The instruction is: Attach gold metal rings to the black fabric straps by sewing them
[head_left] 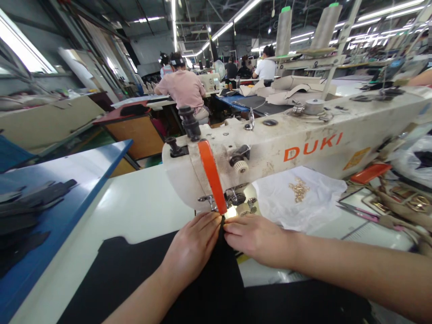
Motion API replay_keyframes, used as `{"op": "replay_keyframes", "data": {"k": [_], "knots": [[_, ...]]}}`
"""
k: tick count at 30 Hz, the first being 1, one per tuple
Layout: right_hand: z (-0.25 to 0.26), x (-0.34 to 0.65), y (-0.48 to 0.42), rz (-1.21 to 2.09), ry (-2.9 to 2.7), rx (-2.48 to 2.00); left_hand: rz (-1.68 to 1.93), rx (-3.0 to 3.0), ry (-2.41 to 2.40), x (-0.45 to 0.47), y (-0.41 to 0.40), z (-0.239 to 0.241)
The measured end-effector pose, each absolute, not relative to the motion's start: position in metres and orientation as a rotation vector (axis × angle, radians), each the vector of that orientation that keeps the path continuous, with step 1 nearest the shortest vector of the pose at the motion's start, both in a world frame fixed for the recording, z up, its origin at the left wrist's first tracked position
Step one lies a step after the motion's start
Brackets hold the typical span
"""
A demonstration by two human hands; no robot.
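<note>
The left hand (194, 245) lies flat on a piece of black fabric (209, 279), fingers together and pressed down, their tips right at the needle area of the sewing machine (270, 144). The right hand (258, 236) mirrors it from the other side, fingers extended and close together, pinning the same fabric to the table; the fingertips of both hands nearly meet at a raised fold of the cloth under the lit presser foot (232, 209). Neither hand is closed around anything; both press on the cloth.

The black fabric spreads from the needle toward the person, across the white table (135, 211). An orange strap (211, 173) hangs down the front of the machine head, ending just above the fingertips. The cream machine body carries the orange lettering "DUKI".

To the right of the needle, a white cloth (297, 202) holds a small heap of gold metal fittings (299, 189). Further right lie scissors (357, 211) and an orange tray (369, 173). On the left stands a blue table (67, 180) with dark pieces on it. In the background a person in a pink shirt (184, 87) sits at another machine.
</note>
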State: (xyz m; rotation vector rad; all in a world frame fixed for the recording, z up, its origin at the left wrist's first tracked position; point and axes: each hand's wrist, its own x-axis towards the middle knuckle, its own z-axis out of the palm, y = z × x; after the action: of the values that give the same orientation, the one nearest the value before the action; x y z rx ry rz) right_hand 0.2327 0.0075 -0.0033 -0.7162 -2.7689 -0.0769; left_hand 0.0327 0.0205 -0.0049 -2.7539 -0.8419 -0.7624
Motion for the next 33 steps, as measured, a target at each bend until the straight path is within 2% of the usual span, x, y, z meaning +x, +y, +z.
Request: {"op": "replay_keyframes", "data": {"k": [9, 18, 33], "knots": [[-0.005, 0.235, 0.003, -0.210, -2.704, -0.711, -0.794, -2.770, -0.908, 0.032, 0.020, -0.006], [-0.007, 0.234, 0.003, -0.094, -2.745, -0.693, -0.844, -2.759, -0.902, 0.030, 0.022, -0.008], [-0.011, 0.231, 0.008, -0.074, -2.743, -0.666, -0.673, -2.718, -0.820, 0.023, 0.027, -0.012]]}}
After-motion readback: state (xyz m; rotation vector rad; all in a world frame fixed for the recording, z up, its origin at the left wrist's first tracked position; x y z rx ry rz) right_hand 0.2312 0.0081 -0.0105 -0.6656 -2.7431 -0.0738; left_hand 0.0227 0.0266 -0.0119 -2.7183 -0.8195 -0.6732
